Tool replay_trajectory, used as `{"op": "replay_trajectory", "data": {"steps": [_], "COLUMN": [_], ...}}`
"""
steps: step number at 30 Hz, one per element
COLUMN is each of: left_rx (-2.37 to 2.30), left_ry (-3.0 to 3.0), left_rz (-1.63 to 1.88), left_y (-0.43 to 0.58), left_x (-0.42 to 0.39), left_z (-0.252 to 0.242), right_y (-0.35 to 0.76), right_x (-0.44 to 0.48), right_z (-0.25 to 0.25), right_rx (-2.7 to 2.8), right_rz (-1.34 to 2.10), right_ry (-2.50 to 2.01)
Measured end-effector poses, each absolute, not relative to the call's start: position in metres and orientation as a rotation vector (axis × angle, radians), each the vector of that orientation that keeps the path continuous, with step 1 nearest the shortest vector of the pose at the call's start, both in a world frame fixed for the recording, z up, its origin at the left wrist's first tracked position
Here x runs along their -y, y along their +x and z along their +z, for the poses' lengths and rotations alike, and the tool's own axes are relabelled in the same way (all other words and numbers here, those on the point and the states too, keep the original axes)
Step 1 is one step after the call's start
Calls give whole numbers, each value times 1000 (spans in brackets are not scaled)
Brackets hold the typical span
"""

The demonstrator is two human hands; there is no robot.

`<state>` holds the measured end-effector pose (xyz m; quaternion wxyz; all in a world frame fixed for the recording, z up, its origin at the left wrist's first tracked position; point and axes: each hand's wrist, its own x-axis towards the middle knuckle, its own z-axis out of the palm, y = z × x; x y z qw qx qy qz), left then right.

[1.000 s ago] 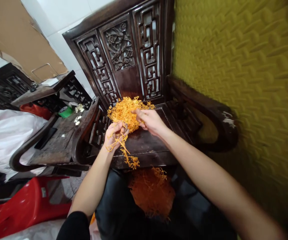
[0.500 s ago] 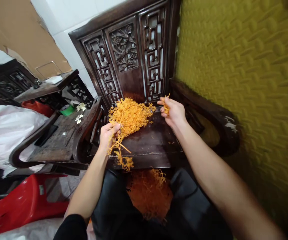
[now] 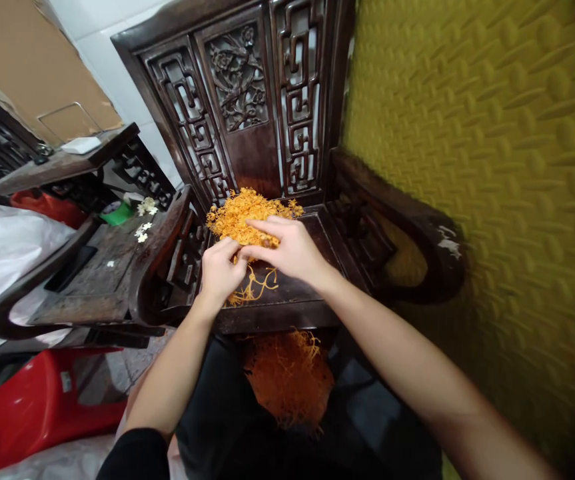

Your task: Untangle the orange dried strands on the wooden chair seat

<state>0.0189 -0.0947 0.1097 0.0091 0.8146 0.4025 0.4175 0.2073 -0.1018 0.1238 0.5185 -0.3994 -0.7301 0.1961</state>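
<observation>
The handling of the orange sprig (image 3: 254, 287) looks part-way through: it hangs over the near left of the dark wooden seat (image 3: 292, 290), branched stems trailing below the hands. The left hand (image 3: 221, 270) seems pinched on it, though its fingertips are partly covered. The right hand (image 3: 294, 250) meets it at the thumb, index finger spread away over the heap; whether its curled fingers grip anything, I cannot tell. What is gathered so far is a broad orange heap (image 3: 242, 210) on the far left of the seat, against the carved chair back (image 3: 247, 150). Nearer, below the seat edge, lies a darker orange mass (image 3: 287, 380) with loose stems on top. The sprig is what is left in hand.
</observation>
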Motion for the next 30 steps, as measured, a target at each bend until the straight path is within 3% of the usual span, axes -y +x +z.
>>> {"op": "replay_trajectory", "data": {"steps": [4, 7, 13, 18, 30], "left_rx": [-1247, -1259, -1168, -944, -1052], "left_ry": [2627, 2516, 1615, 1368, 1270], "left_rz": [1246, 1226, 1405, 1476, 1488], "left_y": [22, 22, 23, 26, 36], "left_x": [96, 97, 91, 89, 97], "left_z": [108, 110, 109, 114, 114], "right_y": [199, 201, 208, 204, 198], "right_x": [99, 95, 97, 98, 106], "right_z": [115, 115, 122, 117, 115], "right_rx": [1760, 1612, 1601, 1794, 2083], "right_rz": [457, 628, 830, 626, 191], "right_ry": [-942, -931, -916, -903, -1121]}}
